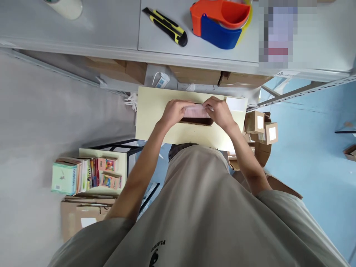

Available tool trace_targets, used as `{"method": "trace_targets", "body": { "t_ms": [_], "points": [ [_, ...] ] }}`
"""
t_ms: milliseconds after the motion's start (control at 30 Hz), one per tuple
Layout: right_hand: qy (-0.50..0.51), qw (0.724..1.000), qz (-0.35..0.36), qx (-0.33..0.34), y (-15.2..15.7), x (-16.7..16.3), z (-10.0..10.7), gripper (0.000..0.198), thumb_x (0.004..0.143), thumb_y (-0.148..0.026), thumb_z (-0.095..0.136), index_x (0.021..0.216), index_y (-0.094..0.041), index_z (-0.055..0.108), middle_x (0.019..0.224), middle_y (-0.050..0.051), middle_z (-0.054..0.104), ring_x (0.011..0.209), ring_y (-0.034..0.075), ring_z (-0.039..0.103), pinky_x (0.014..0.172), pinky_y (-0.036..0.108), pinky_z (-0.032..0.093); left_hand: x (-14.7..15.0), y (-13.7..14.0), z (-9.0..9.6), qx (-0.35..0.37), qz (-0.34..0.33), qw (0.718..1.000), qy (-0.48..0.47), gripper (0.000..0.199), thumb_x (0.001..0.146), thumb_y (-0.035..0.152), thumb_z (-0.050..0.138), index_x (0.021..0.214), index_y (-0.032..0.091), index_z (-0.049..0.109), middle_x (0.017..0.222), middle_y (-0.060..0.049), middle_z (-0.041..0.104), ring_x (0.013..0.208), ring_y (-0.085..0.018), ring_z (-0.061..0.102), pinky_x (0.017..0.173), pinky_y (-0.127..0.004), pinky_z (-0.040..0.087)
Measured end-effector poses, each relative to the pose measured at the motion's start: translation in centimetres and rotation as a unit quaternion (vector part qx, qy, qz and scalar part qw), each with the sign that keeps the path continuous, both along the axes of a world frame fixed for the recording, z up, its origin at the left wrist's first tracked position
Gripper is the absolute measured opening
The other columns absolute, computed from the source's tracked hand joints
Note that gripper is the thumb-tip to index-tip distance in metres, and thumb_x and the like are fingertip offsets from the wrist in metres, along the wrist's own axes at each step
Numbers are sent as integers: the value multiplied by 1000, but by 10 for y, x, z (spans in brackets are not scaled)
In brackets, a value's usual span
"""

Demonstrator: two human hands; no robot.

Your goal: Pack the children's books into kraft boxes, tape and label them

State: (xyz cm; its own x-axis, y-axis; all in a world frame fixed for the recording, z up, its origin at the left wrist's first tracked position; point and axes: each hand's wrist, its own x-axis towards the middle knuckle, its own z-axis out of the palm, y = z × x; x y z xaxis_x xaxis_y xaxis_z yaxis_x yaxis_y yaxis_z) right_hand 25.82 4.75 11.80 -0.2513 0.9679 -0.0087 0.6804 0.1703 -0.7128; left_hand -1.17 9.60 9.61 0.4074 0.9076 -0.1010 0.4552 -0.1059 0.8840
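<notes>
Above the pale yellow tabletop (151,118), my left hand (176,112) and my right hand (219,112) grip the two ends of a pale pinkish, partly see-through sheet or packet (197,111). Its exact kind cannot be made out. Both hands are closed, with fingers curled over its far edge. Directly below it lies a narrow open cardboard box (196,122), its dark inside showing along the near side. The packet hides the rest of the box. A white paper (235,104) lies just beyond my right hand.
On the grey shelf beyond lie a yellow-black box cutter (167,26) and an orange-blue tape dispenser (222,24). Cardboard boxes (198,75) sit on the lower shelf. Books (80,174) stand on a side table at left; small cartons (261,124) are stacked at right.
</notes>
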Motion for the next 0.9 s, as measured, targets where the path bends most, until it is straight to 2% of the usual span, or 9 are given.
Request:
{"method": "trace_targets", "body": {
  "t_ms": [133, 300, 400, 467, 600, 667, 700, 800, 900],
  "points": [
    [-118, 990, -11, -75, -13, -13, -18, 35, 107, -7, 59, 125, -21, 86, 134, 16, 86, 110, 33, 82, 101, 44, 61, 7, -3, -26, 17, -47, 997, 63, 45, 86, 5, 71, 109, 33, 98, 119, -2, 94, 134, -38, 84, 138, -61, 51],
    [-192, 977, 16, -92, -14, -28, -29, 41, 109, -1, 51, 123, -13, 87, 134, 24, 87, 127, 37, 78, 121, 52, 52, 8, -7, -54, -16, -67, 991, 115, 36, 83, 9, 78, 100, 34, 97, 119, -6, 94, 131, -41, 85, 131, -65, 57],
    [-146, 988, 4, -60, -19, -21, -31, 40, 110, -4, 51, 126, -14, 86, 144, 23, 84, 139, 37, 72, 123, 53, 53, -1, -14, -57, -3, -65, 992, 111, 32, 84, 9, 78, 98, 32, 95, 131, -7, 92, 133, -40, 83, 133, -65, 58],
    [-98, 994, -33, -26, -29, -9, -35, 37, 113, -9, 52, 130, -15, 84, 145, 22, 83, 138, 35, 72, 122, 51, 57, -15, -23, -54, 28, -25, 995, 90, 32, 89, 9, 77, 104, 30, 95, 134, -9, 90, 135, -38, 82, 133, -61, 59],
    [-30, 990, -136, -11, -54, 19, -56, 37, 115, -18, 51, 137, -15, 81, 140, 23, 82, 117, 33, 81, 107, 50, 68, -52, -39, -54, 89, 164, 978, 97, 36, 96, 15, 73, 126, 24, 90, 138, -15, 86, 131, -37, 81, 124, -57, 64],
    [-4, 986, -163, -37, -61, 26, -71, 40, 112, -19, 51, 140, -16, 80, 143, 23, 82, 107, 32, 84, 102, 51, 72, -66, -43, -59, 60, 246, 961, 108, 45, 95, 18, 75, 139, 22, 83, 148, -18, 81, 129, -36, 80, 114, -54, 70],
    [13, 984, -169, -49, -62, 27, -78, 42, 111, -21, 52, 142, -17, 79, 145, 23, 82, 106, 31, 85, 100, 51, 73, -70, -44, -62, 34, 263, 958, 106, 49, 94, 20, 77, 143, 21, 79, 151, -18, 79, 129, -35, 81, 110, -52, 72],
    [69, 982, -162, -65, -59, 21, -93, 46, 111, -27, 53, 148, -20, 79, 155, 20, 79, 110, 30, 86, 99, 49, 76, -71, -48, -72, -12, 231, 969, 82, 48, 98, 28, 76, 145, 21, 75, 151, -17, 79, 126, -32, 82, 105, -48, 74],
    [95, 986, -116, -66, -50, 8, -96, 47, 110, -29, 55, 149, -21, 81, 163, 17, 76, 119, 30, 86, 105, 48, 76, -60, -55, -77, -1, 160, 985, 62, 43, 105, 38, 74, 144, 20, 76, 153, -17, 78, 123, -28, 83, 106, -44, 73]
  ]
}}
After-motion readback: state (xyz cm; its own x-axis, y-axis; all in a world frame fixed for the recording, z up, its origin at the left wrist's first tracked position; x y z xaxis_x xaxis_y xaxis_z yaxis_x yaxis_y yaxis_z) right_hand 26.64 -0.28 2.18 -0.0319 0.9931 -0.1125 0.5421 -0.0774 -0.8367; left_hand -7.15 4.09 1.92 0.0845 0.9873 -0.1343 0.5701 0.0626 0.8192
